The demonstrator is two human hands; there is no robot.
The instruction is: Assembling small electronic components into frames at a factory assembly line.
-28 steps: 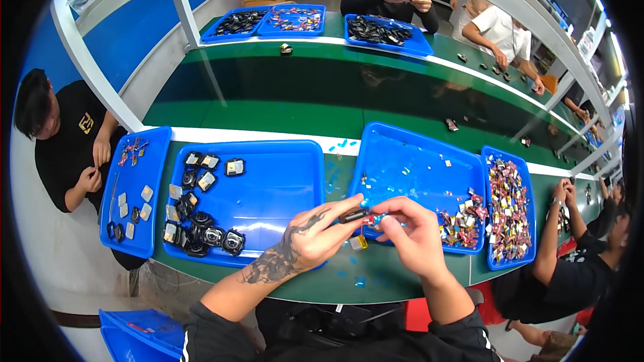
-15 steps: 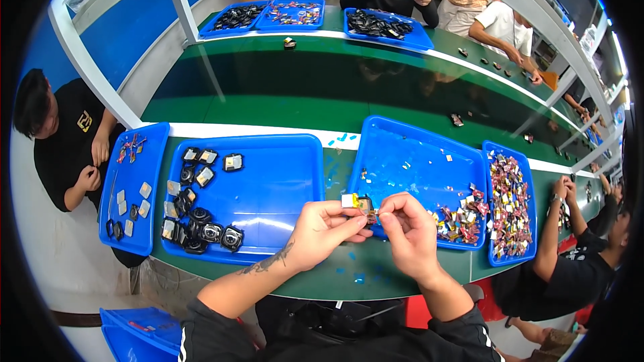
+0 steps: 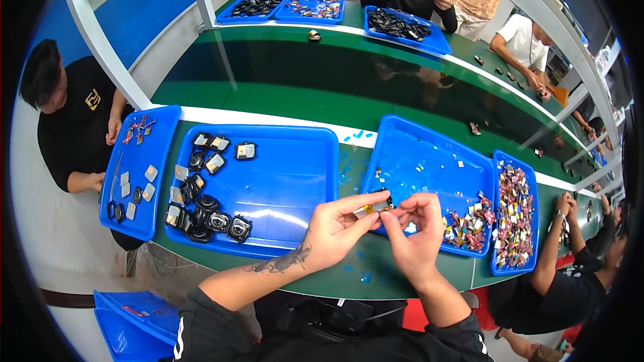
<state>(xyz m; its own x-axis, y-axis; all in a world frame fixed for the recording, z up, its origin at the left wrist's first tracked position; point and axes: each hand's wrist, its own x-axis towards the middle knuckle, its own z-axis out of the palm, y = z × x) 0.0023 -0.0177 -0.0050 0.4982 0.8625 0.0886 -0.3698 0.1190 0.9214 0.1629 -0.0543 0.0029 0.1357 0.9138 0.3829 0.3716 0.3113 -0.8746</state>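
Between my two hands, above the near left edge of a blue tray (image 3: 439, 135), is a small electronic part (image 3: 384, 202) with a black piece and a bit of yellow. My left hand (image 3: 339, 226) pinches it from the left between thumb and fingers. My right hand (image 3: 416, 234) has its thumb and fingertips closed on its right side; my fingers hide much of the part. Red-and-yellow small circuit pieces (image 3: 471, 226) heap up in that tray's right corner. To the left, a wider blue tray (image 3: 288, 191) bears several black camera-like units (image 3: 218, 221) with lenses or pale backs.
At the far right, a narrow blue tray (image 3: 503, 269) is full of small circuit pieces. A blue tray (image 3: 139, 228) on the left holds pale squares and wired bits. Beyond white rails, a green conveyor (image 3: 302, 87) carries small parts. Co-workers sit left, right and opposite.
The part between my hands has been turned; its pale square, plain before, is now mostly covered by my fingers. The view has shifted slightly. The co-worker on the left has lowered a hand.
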